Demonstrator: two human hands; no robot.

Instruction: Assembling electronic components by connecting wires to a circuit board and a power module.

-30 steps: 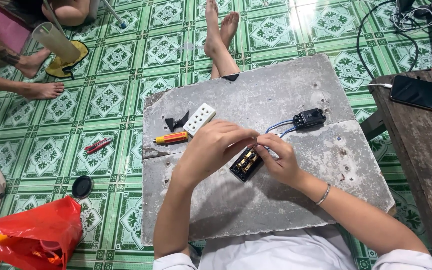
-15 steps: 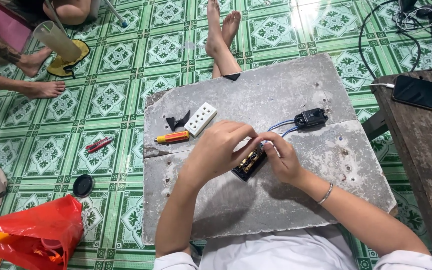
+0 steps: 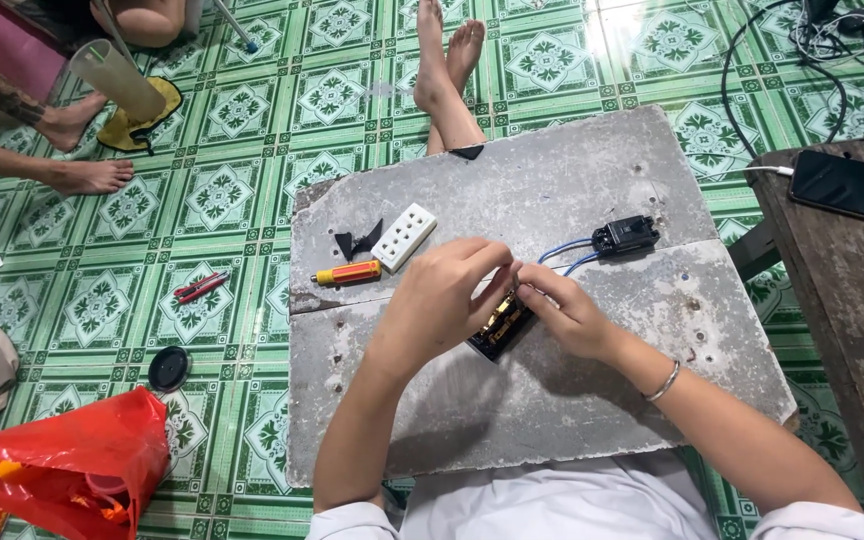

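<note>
Both hands meet over the grey worktop (image 3: 572,180). Left hand (image 3: 442,300) and right hand (image 3: 567,315) pinch a black socket (image 3: 500,330) at mid-slab, fingertips closed on it. 2 blue wires (image 3: 564,255) run to a black breaker (image 3: 624,236). Screwdriver (image 3: 347,273) and white plate (image 3: 404,237) lie left.

The black socket body (image 3: 502,328) has tilted upright between both hands since earlier.
</note>
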